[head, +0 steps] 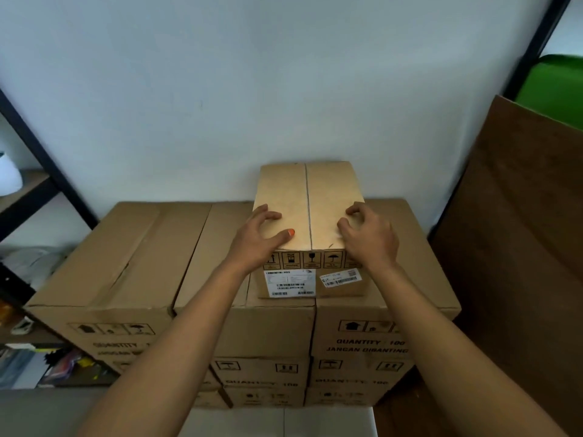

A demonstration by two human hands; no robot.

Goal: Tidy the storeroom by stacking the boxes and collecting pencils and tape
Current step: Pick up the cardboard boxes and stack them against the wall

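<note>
Head view: both hands, left (255,239) and right (367,236), rest with curled fingers on a small box (307,205) atop the stacked boxes (362,339) by the far wall. The stack reads "QUANTITY 100"; the small box's white labels (290,282) are illegible.

The small box (307,206) is smooth, matt tan cardboard with white paper labels (291,282). The big boxes (126,257) beneath are creased brown cardboard. A matt brown board (517,247) leans by the painted wall (252,89).

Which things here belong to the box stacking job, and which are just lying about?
Job: small brown cardboard box under left hand and right hand; large brown cardboard cartons stacked beneath.

Lying about: flat brown board, black metal shelf, green object.
</note>
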